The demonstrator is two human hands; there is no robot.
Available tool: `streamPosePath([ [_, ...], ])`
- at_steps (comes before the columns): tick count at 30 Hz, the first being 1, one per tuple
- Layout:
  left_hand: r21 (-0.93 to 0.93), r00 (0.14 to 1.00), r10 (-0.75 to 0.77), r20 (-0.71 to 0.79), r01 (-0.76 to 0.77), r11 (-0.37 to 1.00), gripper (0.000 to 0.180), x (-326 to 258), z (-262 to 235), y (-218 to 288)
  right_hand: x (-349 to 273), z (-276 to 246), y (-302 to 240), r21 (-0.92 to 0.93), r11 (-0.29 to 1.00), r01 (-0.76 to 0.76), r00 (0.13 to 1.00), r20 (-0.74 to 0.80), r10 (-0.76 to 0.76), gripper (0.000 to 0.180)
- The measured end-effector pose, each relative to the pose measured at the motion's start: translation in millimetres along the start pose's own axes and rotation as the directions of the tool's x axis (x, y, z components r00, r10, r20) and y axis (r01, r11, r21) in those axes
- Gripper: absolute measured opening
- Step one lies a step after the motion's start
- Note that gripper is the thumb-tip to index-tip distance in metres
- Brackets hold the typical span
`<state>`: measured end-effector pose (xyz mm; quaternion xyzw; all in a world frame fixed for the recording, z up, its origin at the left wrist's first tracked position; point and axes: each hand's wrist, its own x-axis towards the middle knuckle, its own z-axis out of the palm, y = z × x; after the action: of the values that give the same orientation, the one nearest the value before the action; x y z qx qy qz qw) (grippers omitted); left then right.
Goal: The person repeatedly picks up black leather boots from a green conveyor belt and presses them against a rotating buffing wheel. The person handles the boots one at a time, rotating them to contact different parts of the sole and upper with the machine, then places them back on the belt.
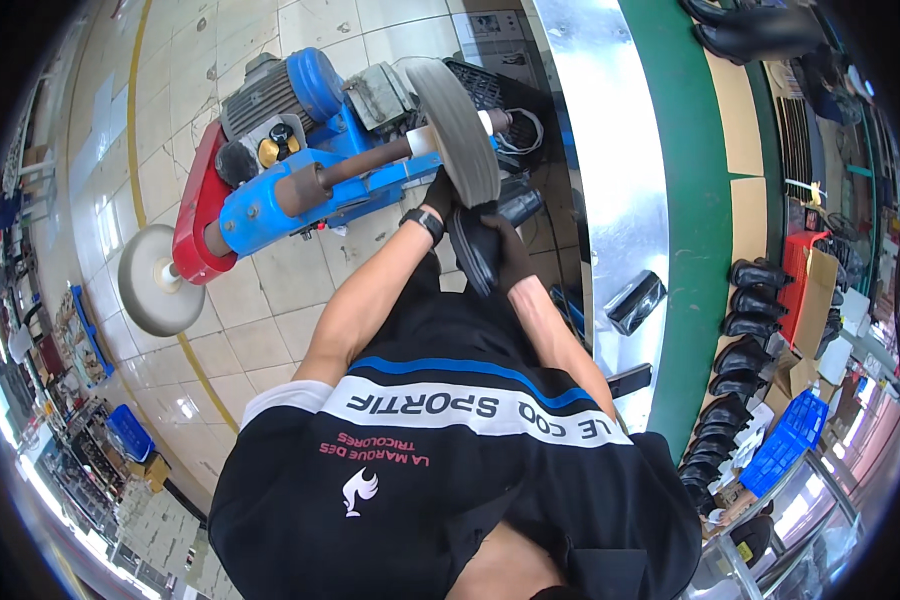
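Note:
A black shoe [473, 252] is held just under the lower edge of a large grey buffing wheel [455, 132], apparently touching it. My right hand [511, 252], in a dark glove, is closed round the shoe's right side. My left hand [439, 197], also dark-gloved and with a black watch at the wrist, grips the shoe's far end close to the wheel. Some of the left fingers are hidden by the wheel and the shoe. The wheel sits on the shaft of a blue polishing machine [255, 210] with a red guard [202, 200].
A white buffing wheel [160, 280] is on the machine's left end, with a motor [260, 98] behind. To my right stands a shiny metal bench [620, 190] bearing a black object [635, 302]. Beyond the green surface [695, 240], several black shoes [755, 298] stand in a row.

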<state>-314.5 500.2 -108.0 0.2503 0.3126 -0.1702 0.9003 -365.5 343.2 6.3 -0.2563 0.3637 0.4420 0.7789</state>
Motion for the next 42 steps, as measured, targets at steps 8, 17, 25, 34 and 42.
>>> streamPosePath([
  [8,0.997,0.860,0.508,-0.053,0.018,0.073,0.029,-109,45,-4,-104,19,36,-0.548,0.806,0.222,0.952,-0.058,-0.302,0.084],
  [17,0.981,0.784,0.590,-0.191,0.123,0.153,0.032,-129,39,-9,-153,71,47,-0.975,-0.086,0.206,0.840,0.221,-0.496,0.119],
  [25,0.533,0.827,0.391,-0.403,-0.135,0.835,0.023,-195,40,8,-173,83,32,-0.980,-0.177,0.092,0.949,0.140,-0.283,0.090],
  [34,0.762,0.845,0.238,0.479,-0.535,0.365,0.036,-116,-7,-13,-189,46,19,-0.682,0.627,0.377,0.905,0.128,-0.405,0.076],
  [42,0.860,0.877,0.168,0.450,-0.477,0.183,0.063,-88,10,1,-169,8,30,0.093,0.978,0.189,0.955,0.214,-0.205,0.063],
])
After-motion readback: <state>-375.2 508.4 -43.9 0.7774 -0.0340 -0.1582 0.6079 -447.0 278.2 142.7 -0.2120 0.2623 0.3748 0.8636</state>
